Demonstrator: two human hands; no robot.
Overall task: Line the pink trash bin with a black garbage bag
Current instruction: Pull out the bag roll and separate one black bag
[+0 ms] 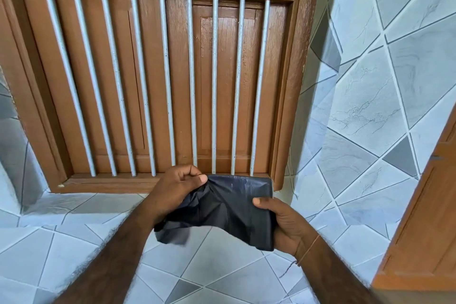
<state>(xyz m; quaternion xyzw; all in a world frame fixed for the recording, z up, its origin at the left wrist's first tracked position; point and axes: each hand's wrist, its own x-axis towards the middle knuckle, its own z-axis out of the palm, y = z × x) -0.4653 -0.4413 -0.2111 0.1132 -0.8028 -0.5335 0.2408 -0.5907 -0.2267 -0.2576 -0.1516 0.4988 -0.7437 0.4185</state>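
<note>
A folded black garbage bag (229,207) is held in front of me, low in the head view, below a barred wooden window. My left hand (177,187) pinches its upper left corner between thumb and curled fingers. My right hand (283,222) grips the folded right edge, thumb on top and fingers hidden behind the plastic. A loose flap of the bag hangs down at the lower left. No pink trash bin is in view.
A brown wooden window frame (158,181) with several grey vertical bars fills the upper view. Grey and white tiled wall (370,106) surrounds it. An orange-brown wooden door edge (424,217) stands at the right.
</note>
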